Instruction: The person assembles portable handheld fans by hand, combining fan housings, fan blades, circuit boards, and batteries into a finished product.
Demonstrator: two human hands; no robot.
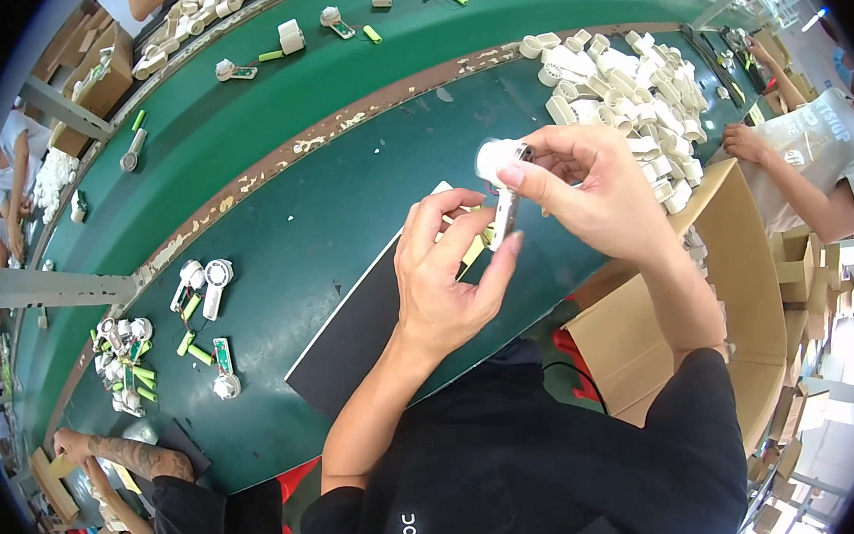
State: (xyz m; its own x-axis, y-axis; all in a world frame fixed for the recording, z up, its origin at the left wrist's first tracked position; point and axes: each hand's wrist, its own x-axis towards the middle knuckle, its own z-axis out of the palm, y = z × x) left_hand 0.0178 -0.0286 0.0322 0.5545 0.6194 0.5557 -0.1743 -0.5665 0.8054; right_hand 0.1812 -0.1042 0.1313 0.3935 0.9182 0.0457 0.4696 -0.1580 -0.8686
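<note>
In front of me, a small handheld fan unit [505, 211] with a round white head and slim handle is held up between both hands. My right hand [596, 188] pinches it beside the head, thumb in front and fingers behind. Lower down, my left hand [443, 281] closes its fingers and thumb about the handle end. Something yellow-green, perhaps a battery, shows between the left fingers, partly hidden. Under my left hand lies a black mat [346, 324] with a pale edge, on the green table [278, 279].
White plastic casings [619, 96] are heaped at the far right, beside an open cardboard box [673, 338]. Several fan units with green batteries [128, 356] lie left. Beyond a worn brown rail [231, 197], parts sit on a green conveyor [409, 42]. Co-workers' arms [141, 455] show left and right.
</note>
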